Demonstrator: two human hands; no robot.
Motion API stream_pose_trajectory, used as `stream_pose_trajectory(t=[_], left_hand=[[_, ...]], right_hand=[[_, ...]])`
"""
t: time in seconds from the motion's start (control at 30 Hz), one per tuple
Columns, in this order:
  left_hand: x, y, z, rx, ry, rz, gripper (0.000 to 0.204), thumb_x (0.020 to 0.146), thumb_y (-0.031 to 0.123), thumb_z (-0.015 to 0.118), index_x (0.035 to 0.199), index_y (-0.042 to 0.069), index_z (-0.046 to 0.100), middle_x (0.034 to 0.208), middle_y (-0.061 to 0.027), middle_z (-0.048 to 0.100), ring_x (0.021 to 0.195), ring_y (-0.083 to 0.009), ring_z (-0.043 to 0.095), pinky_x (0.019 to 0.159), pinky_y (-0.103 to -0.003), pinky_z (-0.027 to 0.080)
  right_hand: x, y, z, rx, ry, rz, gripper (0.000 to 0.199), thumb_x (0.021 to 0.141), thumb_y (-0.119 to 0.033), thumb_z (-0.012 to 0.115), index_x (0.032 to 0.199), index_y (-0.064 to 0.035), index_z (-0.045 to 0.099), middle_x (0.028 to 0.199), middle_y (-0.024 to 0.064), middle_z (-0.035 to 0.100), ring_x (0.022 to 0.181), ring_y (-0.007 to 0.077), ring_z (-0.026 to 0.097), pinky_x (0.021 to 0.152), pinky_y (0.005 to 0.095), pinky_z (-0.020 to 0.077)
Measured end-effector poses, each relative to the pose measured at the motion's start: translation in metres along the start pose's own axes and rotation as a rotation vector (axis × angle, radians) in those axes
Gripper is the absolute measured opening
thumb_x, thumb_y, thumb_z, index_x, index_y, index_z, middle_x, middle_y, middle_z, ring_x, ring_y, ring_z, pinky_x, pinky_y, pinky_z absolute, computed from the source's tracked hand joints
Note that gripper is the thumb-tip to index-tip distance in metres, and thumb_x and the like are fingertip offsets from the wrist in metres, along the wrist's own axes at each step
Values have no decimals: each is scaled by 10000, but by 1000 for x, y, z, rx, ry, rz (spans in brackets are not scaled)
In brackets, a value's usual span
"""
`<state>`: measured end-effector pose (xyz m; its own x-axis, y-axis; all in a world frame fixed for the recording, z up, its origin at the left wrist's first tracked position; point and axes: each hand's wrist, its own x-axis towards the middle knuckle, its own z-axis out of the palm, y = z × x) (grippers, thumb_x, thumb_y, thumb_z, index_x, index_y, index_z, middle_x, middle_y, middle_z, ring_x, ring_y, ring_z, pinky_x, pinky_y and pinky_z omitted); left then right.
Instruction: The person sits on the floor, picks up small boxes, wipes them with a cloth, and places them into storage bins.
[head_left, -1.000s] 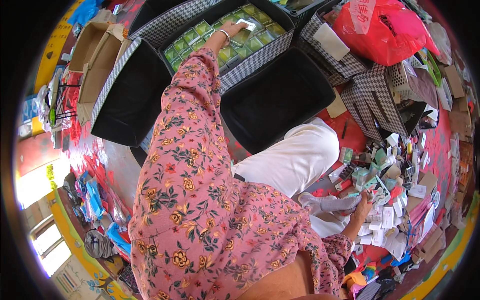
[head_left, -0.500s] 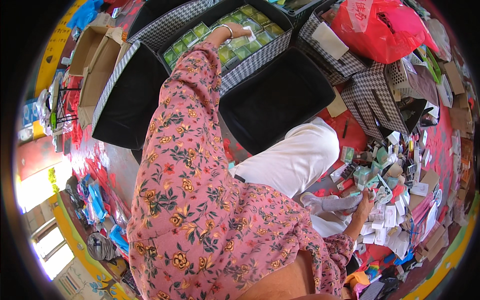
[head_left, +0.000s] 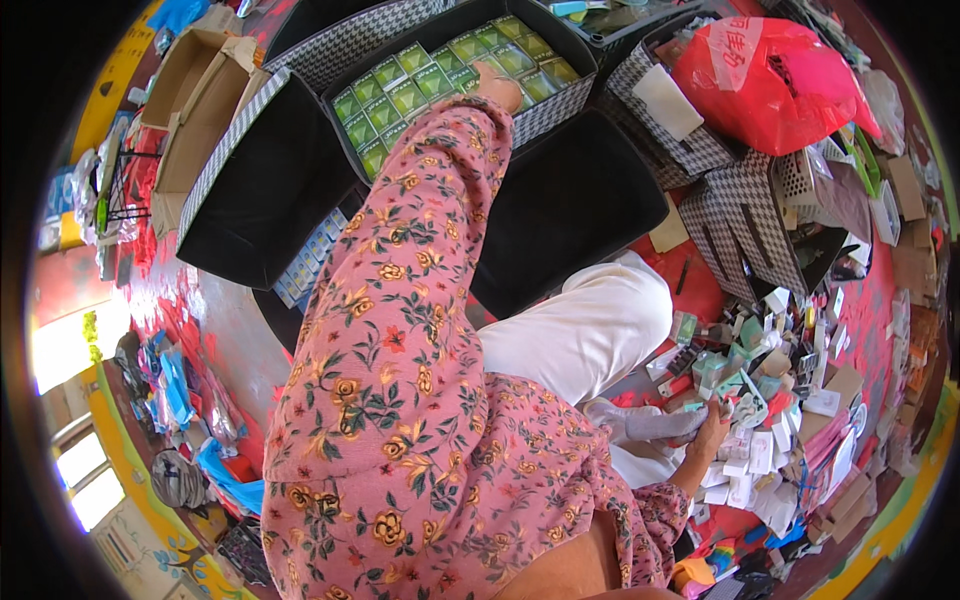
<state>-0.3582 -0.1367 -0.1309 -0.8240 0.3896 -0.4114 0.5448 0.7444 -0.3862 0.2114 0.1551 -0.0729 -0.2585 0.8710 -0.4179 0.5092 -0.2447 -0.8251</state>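
Observation:
My left hand (head_left: 500,88) reaches over rows of small green boxes (head_left: 408,97) at the top. Its back faces me and its bent fingers lie against the boxes, with the tips hidden. The boxes fill a black-lined storage bin with a houndstooth wall (head_left: 550,113). Down at the right, my right hand (head_left: 708,432) is beside my grey-socked foot (head_left: 650,424). Its fingers are curled in next to a heap of small white boxes (head_left: 760,455); what they hold, if anything, is too small to make out.
A dark lid or tray (head_left: 570,215) lies before the bin. A black-lined bin (head_left: 270,180) tilts at the left, with small blue-and-white boxes (head_left: 312,255) below it. A red plastic bag (head_left: 770,85), houndstooth bins (head_left: 735,225) and an open cardboard box (head_left: 200,100) surround me.
My left hand has moved right and slightly nearer over the green boxes. The white thing at its fingers no longer shows. Blue-and-white boxes have come into view left of my arm.

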Motion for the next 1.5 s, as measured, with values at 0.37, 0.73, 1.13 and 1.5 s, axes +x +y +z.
stream_pose_trajectory(t=[0.37,0.73,1.13,1.5], left_hand=[[10,-93,51,-1000,460,219,360,849,312,468,1158,144,545,1205,-89,532,1159,-263,461,967,-373,344],[-43,-19,-2,-357,336,13,430,836,342,503,1245,223,446,1383,-43,327,1290,-263,267,992,-569,229],[-20,-19,40,-241,311,149,464,804,306,543,1242,189,441,1286,-85,430,1244,-259,343,981,-481,281],[22,-110,9,-735,459,269,374,895,336,397,1153,89,509,1079,-129,585,972,-286,562,863,-371,434]], right_hand=[[6,6,-7,32,-21,12,329,801,-217,628,1031,-1,533,844,35,546,747,141,507,680,284,413],[-2,-7,5,15,8,0,293,798,-212,629,988,-8,537,828,31,536,733,134,500,668,284,409],[9,3,-5,19,-4,18,291,808,-208,606,999,3,542,837,42,550,728,142,503,668,292,416],[23,7,-17,68,29,-50,479,799,-214,597,1223,-39,458,1082,104,550,948,236,539,794,370,457]])
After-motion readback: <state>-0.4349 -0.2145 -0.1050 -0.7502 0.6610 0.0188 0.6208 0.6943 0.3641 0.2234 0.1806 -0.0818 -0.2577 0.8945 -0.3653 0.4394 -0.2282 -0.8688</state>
